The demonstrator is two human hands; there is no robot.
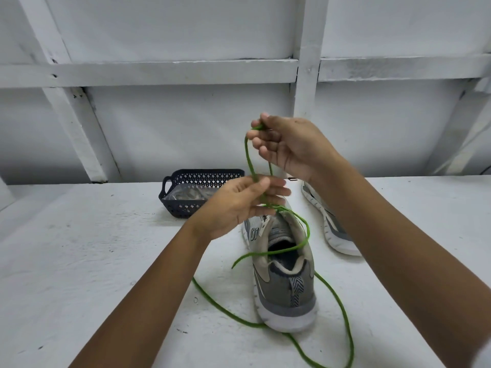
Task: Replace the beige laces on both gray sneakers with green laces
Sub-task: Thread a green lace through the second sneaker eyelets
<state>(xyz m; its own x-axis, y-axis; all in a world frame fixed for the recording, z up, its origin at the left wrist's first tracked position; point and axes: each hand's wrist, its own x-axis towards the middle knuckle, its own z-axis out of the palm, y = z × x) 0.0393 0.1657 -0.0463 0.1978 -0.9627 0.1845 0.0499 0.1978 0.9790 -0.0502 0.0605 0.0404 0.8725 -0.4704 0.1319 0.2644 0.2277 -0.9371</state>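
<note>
A gray sneaker stands upright on the white table, heel toward me. A green lace runs from its front up into both hands and trails in loose loops around the heel and off the near edge. My left hand pinches the lace just above the shoe's tongue. My right hand is raised higher and holds a loop of the same lace at its fingertips. The second gray sneaker lies on its side to the right, partly hidden behind my right forearm.
A dark blue perforated basket with something pale inside sits at the back of the table, left of the shoes. A white wall with beams rises right behind the table.
</note>
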